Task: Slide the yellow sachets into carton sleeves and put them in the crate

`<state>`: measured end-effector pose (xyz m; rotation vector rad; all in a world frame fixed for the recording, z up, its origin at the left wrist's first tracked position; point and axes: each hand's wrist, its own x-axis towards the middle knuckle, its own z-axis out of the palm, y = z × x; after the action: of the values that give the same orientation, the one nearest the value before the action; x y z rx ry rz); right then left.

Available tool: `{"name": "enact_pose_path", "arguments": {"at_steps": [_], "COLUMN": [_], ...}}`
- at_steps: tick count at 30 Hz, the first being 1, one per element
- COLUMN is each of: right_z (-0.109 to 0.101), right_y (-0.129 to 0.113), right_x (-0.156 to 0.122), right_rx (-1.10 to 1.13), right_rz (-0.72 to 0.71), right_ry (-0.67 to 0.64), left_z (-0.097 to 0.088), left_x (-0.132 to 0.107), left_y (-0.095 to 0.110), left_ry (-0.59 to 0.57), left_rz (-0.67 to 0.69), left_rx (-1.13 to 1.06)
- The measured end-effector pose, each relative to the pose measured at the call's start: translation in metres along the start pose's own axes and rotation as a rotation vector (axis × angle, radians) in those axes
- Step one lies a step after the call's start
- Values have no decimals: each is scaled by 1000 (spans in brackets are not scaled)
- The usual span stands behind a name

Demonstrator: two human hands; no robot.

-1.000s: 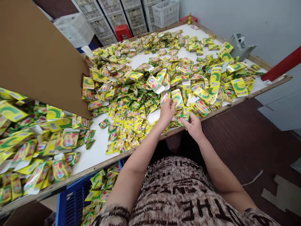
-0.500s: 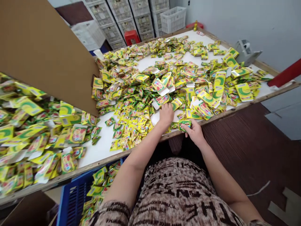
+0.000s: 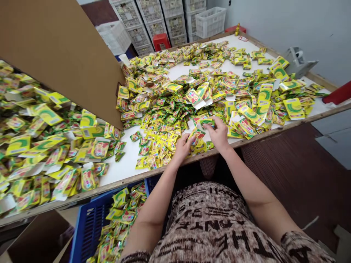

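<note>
Close to the table's front edge, my left hand [image 3: 183, 147] is closed on a small yellow-and-green box [image 3: 197, 136], which has a white flap at its upper end. My right hand [image 3: 218, 134] meets it from the right, pinching a small green-and-yellow packet [image 3: 207, 121] against the upper end of the box. Whether the packet's tip is inside the box I cannot tell. A heap of loose small packets [image 3: 160, 140] spreads left of my hands. More yellow boxes [image 3: 244, 122], some with flaps open, lie to the right of them.
A tall brown cardboard sheet [image 3: 68, 58] stands on the table at left, with more boxes beyond it. Below the wooden table edge [image 3: 115, 186] is a blue crate [image 3: 89, 226] filled with packs. White crates [image 3: 210, 22], a red stool [image 3: 161, 42] and a grey dispenser [image 3: 298, 60] are farther back.
My left hand has drawn back toward the table edge and now holds a box. My right hand has moved up and left with its packet to the box. The view has shifted slightly.
</note>
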<state>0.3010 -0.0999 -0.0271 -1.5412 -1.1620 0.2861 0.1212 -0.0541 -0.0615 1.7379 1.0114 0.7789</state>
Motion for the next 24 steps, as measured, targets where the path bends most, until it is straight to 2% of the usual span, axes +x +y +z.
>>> {"name": "enact_pose_path", "arguments": {"at_steps": [3, 5, 10, 12, 14, 16, 18, 20, 22, 24], "right_z": [9, 9, 8, 5, -1, -8, -13, -14, -9, -1], "right_y": [-8, -13, -27, -35, -42, -49, -56, -60, -62, -60], "right_x": [-3, -5, 1, 9, 18, 27, 33, 37, 38, 36], "right_rx": [-138, -183, -280, -334, -387, -416, -408, -409, -412, -401], "right_rz": [-114, -110, -49, -59, -112, -202, -285, -299, -303, -380], "right_ry": [-135, -188, -189, -300, -504, -718, -861, -872, -801, -738], "left_z": [2, 5, 11, 11, 9, 8, 7, 7, 8, 8], "left_x": [-9, -13, -18, -20, -21, -21, -21, -20, -19, -19], "left_y": [1, 1, -1, 0, 1, 1, -1, -3, -5, -7], "left_ry": [112, 165, 228, 238, 190, 81, -24, -64, -66, -76], "left_rz": [-24, -45, -43, -40, -19, 6, 12, 5, -7, -19], "left_rx": [-61, -106, -200, -195, -180, -173, -195, -266, -377, -477]}}
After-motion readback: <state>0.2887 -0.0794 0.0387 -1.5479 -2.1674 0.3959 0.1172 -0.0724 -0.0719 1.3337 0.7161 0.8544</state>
